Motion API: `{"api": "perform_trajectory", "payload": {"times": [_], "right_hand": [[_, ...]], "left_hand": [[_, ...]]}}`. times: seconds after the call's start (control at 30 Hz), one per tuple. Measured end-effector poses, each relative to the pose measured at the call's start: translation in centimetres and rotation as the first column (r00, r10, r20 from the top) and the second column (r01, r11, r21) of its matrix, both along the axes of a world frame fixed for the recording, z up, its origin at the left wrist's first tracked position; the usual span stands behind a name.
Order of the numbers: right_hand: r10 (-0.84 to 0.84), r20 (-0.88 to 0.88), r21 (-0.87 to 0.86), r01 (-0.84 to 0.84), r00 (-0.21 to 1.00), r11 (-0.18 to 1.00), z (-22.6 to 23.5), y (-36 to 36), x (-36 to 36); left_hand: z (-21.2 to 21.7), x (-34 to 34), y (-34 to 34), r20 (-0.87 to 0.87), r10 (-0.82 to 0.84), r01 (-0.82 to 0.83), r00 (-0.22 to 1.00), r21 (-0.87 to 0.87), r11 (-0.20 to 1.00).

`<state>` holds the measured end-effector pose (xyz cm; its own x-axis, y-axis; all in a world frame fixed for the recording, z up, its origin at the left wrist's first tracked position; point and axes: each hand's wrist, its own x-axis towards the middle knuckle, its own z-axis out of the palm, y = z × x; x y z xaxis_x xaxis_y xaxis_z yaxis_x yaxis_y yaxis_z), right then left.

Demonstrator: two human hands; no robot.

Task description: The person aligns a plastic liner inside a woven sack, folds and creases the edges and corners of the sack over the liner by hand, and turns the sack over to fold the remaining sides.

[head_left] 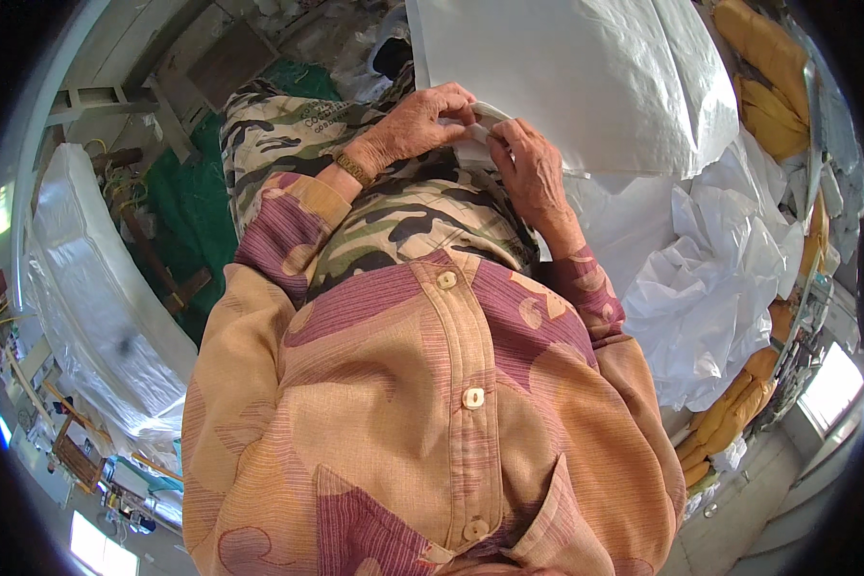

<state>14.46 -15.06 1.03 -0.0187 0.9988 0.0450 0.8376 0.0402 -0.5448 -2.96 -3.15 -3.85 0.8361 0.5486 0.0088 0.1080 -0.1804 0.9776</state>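
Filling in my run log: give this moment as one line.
left hand: pinching white sack edge | right hand: gripping same edge | white woven sack: on lap

Matt woven white sack (586,86), seemingly plastic; soft patterned cloth shirt (432,413).

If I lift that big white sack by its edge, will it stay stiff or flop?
The white sack probably flops: its edge curls between the left hand and right hand. Likely light, since it looks thin and flat. The woven surface may be slippery.

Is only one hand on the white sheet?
No, the left hand and right hand both pinch the white sheet's folded edge.
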Motion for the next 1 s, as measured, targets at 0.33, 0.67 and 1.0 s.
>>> {"api": "perform_trajectory", "payload": {"times": [0.33, 0.67, 1.0], "right_hand": [[0.007, 0.124, -0.007, -0.006, 0.992, 1.000, 0.9, 0.3, -1.0], [-0.155, 0.145, 0.032, 0.152, 0.977, 0.988, 0.5, 1.2, -2.4], [-0.452, 0.159, 0.061, 0.448, 0.878, 0.892, -2.1, -3.2, 2.4]], "left_hand": [[0.1, 0.7, -1.1, 0.045, 0.034, -0.048, 0.998, 0.334, 0.942], [0.0, 1.0, -1.8, 0.127, 0.117, -0.155, 0.985, 0.351, 0.923], [-0.1, 1.4, -2.9, 0.161, 0.205, -0.250, 0.965, 0.342, 0.906]]}}
